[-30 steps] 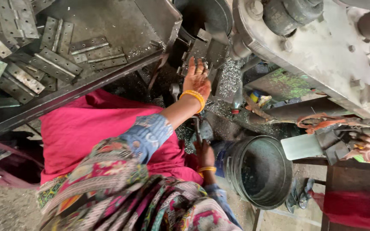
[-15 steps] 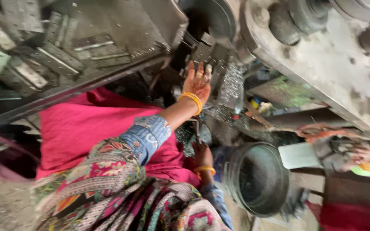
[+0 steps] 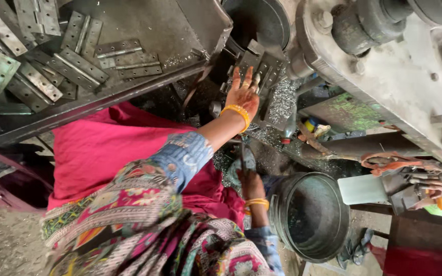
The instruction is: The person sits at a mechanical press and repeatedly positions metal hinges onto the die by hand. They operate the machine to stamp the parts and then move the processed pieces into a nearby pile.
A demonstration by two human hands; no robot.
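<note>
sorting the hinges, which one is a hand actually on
The hinge at the machine, under the fingertips of the left hand. The other hinges lie untouched, heaped in the metal tray at upper left.

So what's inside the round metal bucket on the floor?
The round metal bucket shows bare dark inner walls and a grimy bottom with no distinct objects visible. Its near-left inside is hidden behind the rim.

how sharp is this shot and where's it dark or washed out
Head view: mostly sharp, the hinges in the tray crisp; the machine body at right is bright and slightly washed out; deep shadow under the tray; the left hand is well lit, the right hand dimmer beside the bucket.
</note>
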